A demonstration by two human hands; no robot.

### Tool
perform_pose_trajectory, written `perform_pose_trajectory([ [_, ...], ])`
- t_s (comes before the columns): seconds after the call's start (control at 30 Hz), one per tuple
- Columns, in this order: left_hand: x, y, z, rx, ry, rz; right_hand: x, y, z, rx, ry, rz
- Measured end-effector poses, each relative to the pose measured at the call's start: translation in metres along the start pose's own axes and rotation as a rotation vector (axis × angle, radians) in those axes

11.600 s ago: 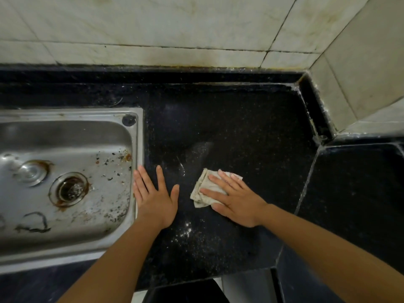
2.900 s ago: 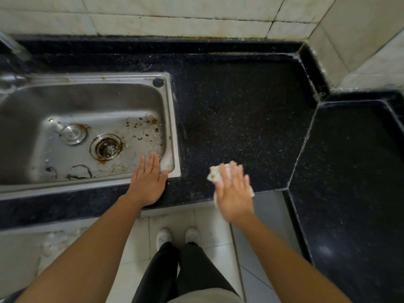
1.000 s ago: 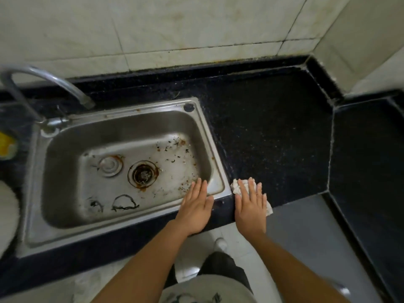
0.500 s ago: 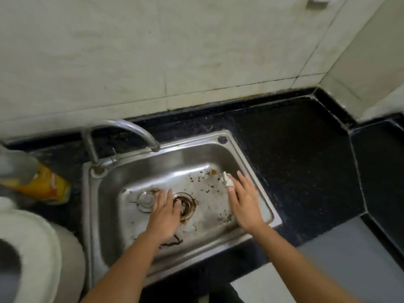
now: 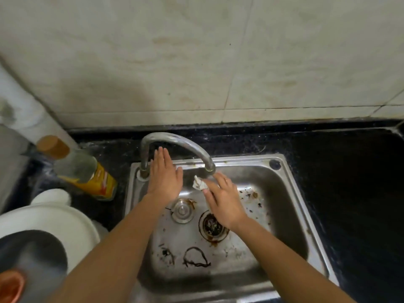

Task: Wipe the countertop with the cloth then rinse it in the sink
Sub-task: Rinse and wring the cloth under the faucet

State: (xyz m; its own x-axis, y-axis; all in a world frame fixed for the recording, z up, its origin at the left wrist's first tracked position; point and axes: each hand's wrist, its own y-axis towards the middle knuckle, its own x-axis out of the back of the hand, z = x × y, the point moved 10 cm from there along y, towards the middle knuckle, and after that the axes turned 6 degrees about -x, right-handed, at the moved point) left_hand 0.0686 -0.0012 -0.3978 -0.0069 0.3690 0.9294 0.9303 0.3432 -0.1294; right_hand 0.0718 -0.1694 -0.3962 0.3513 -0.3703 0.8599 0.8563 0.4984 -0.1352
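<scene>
The small bunched white cloth [image 5: 198,184] hangs just under the spout of the curved steel tap [image 5: 175,139], over the stainless sink [image 5: 302,217]. My right hand [image 5: 223,201] pinches the cloth at its fingertips, above the dirty basin and drain [image 5: 213,226]. My left hand [image 5: 164,176] is flat with straight fingers at the sink's back left, right beside the tap's base, and holds nothing. I see no water running from the spout. The black speckled countertop [image 5: 354,184] lies to the right of the sink.
A bottle with a yellow label and brown cap [image 5: 85,171] lies tilted on the counter left of the sink. White dishware [image 5: 50,217] and a dark round vessel [image 5: 30,256] fill the lower left. A tiled wall [image 5: 196,62] rises behind the tap.
Both hands moved off the counter edge into the sink and then back toward the tap. The right hand lifted the cloth under the spout; the left hand shifted to the tap's base.
</scene>
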Motion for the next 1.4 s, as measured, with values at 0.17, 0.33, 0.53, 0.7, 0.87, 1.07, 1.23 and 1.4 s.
perform_pose_trajectory([
  [0.17, 0.000, -0.004, 0.007, -0.007, -0.080, 0.088, -0.006, 0.009, 0.000, 0.066, -0.033, 0.032],
  [0.33, 0.000, -0.020, 0.005, -0.065, 0.004, 0.036, -0.009, 0.012, 0.004, 0.092, -0.058, 0.066],
  [0.53, -0.013, -0.031, 0.007, -0.083, -0.006, 0.018, -0.013, 0.016, 0.010, 0.138, -0.089, 0.081],
  [0.7, -0.019, -0.041, 0.010, -0.112, -0.002, 0.007, -0.017, 0.013, 0.017, 0.205, -0.098, 0.076],
  [0.87, -0.011, -0.064, -0.005, -0.246, -0.228, -0.160, -0.020, 0.012, 0.018, 0.245, -0.106, 0.068],
  [1.07, -0.038, -0.065, -0.005, -0.027, -0.859, -0.035, -0.026, 0.022, 0.005, 0.086, 0.293, 0.197],
  [1.23, -0.040, -0.043, -0.015, 0.063, -0.944, 0.096, -0.031, 0.024, -0.019, -0.269, 0.776, 0.419],
  [1.4, -0.050, -0.035, -0.005, 0.196, -0.897, 0.141, -0.041, 0.024, -0.035, -0.425, 1.000, 0.484],
])
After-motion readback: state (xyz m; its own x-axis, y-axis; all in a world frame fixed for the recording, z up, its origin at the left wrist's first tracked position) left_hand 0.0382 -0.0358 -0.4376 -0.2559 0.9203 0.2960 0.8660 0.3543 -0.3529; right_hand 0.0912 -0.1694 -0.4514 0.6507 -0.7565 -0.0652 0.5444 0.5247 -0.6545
